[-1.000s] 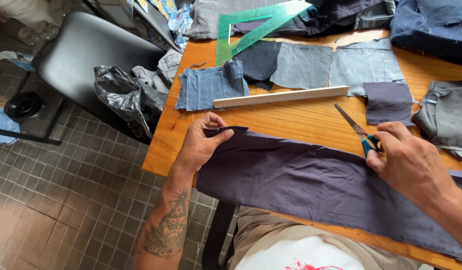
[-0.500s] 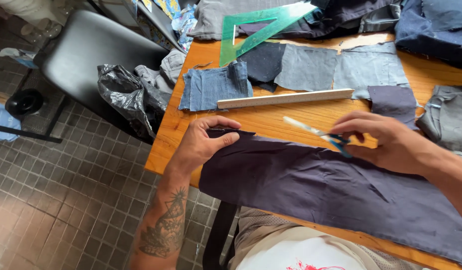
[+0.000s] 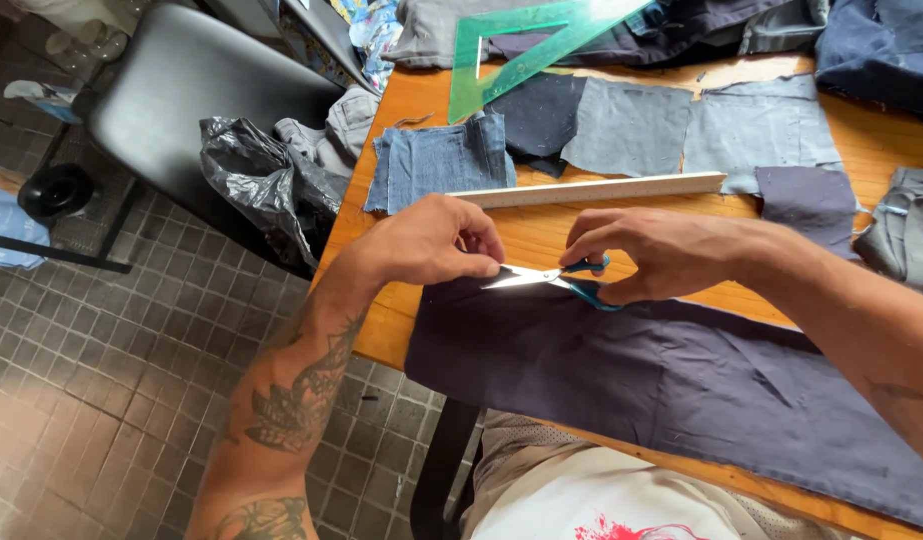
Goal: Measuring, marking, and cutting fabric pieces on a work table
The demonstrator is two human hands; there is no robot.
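Right hand (image 3: 653, 252) fingers curled through blue-handled scissors (image 3: 551, 277), left hand (image 3: 433, 240) fingertips pinching dark purple cloth (image 3: 631, 375) edge at the blades.

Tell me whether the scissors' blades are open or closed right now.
Nearly closed: the scissors in the right hand show blades together in one narrow point, the tip at the left hand, over the dark cloth.

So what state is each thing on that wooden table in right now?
Blue-handled steel scissors: blades slightly open, held in right hand.
Long dark purple cloth strip: flat, left hand pinching its upper edge.
Pale wooden ruler: lying flat.
Green transparent plastic triangle: lying on fabric.
Black plastic bag: crumpled.
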